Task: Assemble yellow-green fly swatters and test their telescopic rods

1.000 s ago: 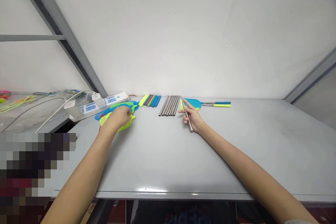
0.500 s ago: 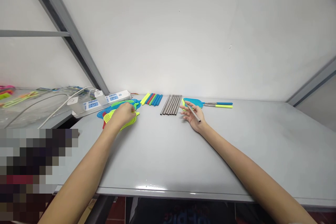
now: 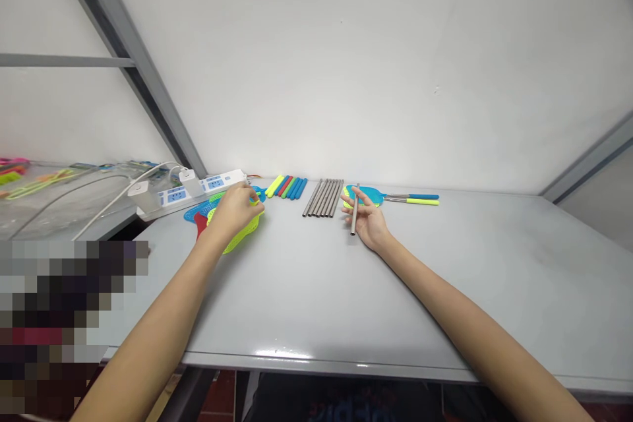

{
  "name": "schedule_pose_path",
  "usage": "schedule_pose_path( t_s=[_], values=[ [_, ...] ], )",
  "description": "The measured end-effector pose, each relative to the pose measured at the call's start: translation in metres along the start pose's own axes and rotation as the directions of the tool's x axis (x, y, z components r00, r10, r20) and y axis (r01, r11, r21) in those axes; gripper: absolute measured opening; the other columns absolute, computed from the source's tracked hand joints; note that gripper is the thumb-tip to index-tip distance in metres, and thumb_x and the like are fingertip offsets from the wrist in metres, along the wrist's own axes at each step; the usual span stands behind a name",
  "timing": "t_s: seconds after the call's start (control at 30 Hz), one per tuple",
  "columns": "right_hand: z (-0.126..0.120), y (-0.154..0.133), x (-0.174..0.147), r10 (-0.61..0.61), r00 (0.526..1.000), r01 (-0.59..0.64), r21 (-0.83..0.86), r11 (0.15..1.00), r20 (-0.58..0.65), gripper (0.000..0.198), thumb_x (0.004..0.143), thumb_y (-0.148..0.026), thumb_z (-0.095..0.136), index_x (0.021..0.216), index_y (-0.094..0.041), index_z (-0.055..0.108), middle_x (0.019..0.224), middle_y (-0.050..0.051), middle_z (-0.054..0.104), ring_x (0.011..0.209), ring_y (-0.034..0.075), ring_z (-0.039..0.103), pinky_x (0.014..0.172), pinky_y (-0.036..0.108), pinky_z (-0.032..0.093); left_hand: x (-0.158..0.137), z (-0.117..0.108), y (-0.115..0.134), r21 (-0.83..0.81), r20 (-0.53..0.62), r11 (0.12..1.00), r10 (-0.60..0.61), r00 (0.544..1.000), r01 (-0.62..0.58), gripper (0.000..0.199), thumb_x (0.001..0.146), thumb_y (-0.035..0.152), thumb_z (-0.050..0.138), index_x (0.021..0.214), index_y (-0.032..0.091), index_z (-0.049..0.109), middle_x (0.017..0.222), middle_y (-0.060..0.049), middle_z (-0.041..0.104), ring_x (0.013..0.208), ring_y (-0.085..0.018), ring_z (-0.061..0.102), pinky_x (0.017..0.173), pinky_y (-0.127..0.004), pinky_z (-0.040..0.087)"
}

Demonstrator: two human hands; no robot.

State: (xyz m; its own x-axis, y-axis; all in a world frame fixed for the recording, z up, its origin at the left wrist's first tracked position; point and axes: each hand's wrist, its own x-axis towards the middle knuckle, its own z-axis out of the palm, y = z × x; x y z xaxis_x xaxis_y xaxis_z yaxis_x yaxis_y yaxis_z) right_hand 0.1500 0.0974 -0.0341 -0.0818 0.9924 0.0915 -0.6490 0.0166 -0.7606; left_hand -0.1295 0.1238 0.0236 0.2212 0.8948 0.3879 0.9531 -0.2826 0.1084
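A plain white wall (image 3: 306,79) backs the smooth grey desk (image 3: 306,290), with a grey metal post (image 3: 148,79) slanting up at the left. Here we judge the step in hand to be taking up a single part on each side. We see the left hand (image 3: 240,208) with its fingers pinched on the narrow end of a yellow swatter head (image 3: 242,237), which tilts over the pile; a red swatter head (image 3: 201,223) and a blue swatter head (image 3: 195,212) show behind the wrist. The right hand (image 3: 370,221) grasps a steel tube (image 3: 355,214) between thumb and fingers, its open end towards us and the remaining fingers spread. As we judge it, the next move calls for a light grip on the perforated head, keeping it clear of the pile, and a steady hold on the slim tube. Between the hands we find coloured grips (image 3: 285,187) and a row of tubes (image 3: 324,198); just beyond the right hand lie finished swatters (image 3: 370,194). A white power strip (image 3: 232,178) sits behind the pile, and plastic bags (image 3: 79,201) cover the neighbouring surface; pixelation hides the lower left.
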Motion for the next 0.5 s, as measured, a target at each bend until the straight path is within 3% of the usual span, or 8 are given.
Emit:
schedule_pose_path(
  t_s=[0.13, 0.5],
  values=[
    [-0.0002, 0.0019, 0.0007, -0.043, 0.999, 0.043, -0.036, 0.998, -0.004, 0.054, 0.059, 0.001, 0.044, 0.103, -0.03, 0.047, 0.103, -0.001, 0.058, 0.066, 0.009, 0.057, 0.047, 0.019, 0.044, -0.0003, -0.0044, 0.0064, -0.053, -0.043, 0.999, -0.006, 0.999, 0.003, 0.014, 0.063, 0.027, 0.048, 0.066, 0.016, 0.055, 0.085, -0.007, 0.054, 0.083, -0.021, 0.05, 0.074, -0.03, 0.038],
    [0.0036, 0.0051, -0.0008, -0.094, 0.993, 0.084, -0.13, 0.988, -0.075, 0.026, 0.069, -0.023, 0.056, 0.094, -0.027, 0.051, 0.106, 0.0, 0.057, 0.063, 0.007, 0.055, 0.049, 0.018, 0.044, 0.0007, -0.0065, 0.0092, -0.148, -0.106, 0.988, 0.034, 0.994, -0.05, 0.014, 0.066, 0.03, 0.049, 0.064, 0.017, 0.054, 0.079, -0.004, 0.055, 0.074, -0.017, 0.051, 0.067, -0.027, 0.039]
  ],
)
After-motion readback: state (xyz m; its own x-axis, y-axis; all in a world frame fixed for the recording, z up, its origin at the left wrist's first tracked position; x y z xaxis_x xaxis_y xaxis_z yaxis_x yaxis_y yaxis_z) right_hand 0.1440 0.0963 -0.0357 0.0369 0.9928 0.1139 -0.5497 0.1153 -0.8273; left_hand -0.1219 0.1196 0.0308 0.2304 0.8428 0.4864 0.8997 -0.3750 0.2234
